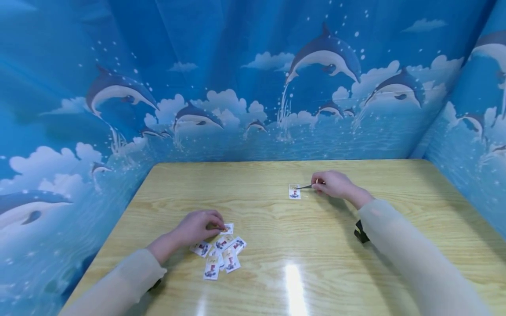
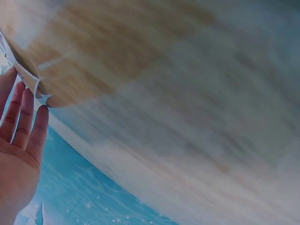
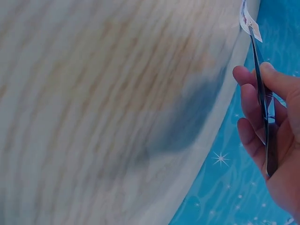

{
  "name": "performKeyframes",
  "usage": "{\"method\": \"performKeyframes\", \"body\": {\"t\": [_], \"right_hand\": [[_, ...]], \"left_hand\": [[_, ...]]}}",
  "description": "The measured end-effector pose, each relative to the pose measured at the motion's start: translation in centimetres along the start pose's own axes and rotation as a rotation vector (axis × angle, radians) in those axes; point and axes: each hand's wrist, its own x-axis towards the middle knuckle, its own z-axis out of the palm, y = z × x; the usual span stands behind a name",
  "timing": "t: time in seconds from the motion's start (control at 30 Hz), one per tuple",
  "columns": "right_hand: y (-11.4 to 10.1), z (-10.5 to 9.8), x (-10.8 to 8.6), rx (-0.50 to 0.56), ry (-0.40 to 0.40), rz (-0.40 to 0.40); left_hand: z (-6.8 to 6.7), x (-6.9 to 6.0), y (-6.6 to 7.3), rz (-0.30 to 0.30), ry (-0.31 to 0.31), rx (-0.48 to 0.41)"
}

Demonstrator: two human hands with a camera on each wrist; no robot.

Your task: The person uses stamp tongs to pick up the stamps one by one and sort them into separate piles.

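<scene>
The right hand (image 1: 333,183) pinches dark metal tweezers (image 1: 304,187), whose tips lie at a small printed card (image 1: 294,193) toward the back of the table. In the right wrist view the tweezers (image 3: 260,89) run along the right hand (image 3: 276,122), their tips on the card (image 3: 253,31). At the left, the left hand (image 1: 199,227) touches a card (image 1: 228,228) at the top of a loose, overlapping pile of several similar cards (image 1: 231,260). The left wrist view shows the left hand (image 2: 21,145) with fingertips at the cards' edges (image 2: 28,75); its grip is partly hidden.
The wood-patterned table (image 1: 269,237) has a far edge against a blue curtain (image 1: 245,79) printed with dolphins and clouds. Bright reflections show at the table's front middle. A dark strap piece (image 1: 361,232) is near the right sleeve (image 1: 411,245).
</scene>
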Motion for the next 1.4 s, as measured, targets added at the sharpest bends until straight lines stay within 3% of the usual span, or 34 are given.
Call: {"method": "performKeyframes", "body": {"t": [0.4, 0.8, 1.23, 1.4], "right_hand": [[-0.1, -0.1, 2.4, -0.041, -0.043, 0.007], [-0.1, -0.1, 2.7, -0.038, -0.066, 0.031], [1.0, -0.7, 1.5, -0.003, -0.048, 0.049], [0.0, -0.9, 0.8, 0.033, -0.031, 0.01]], "left_hand": [[0.0, -0.1, -0.2, 0.018, 0.004, -0.004], [-0.1, -0.1, 0.0, 0.02, -0.004, 0.006], [0.0, 0.0, 0.0, 0.006, -0.01, 0.009], [0.0, -0.1, 0.0, 0.014, -0.007, 0.009]]}}
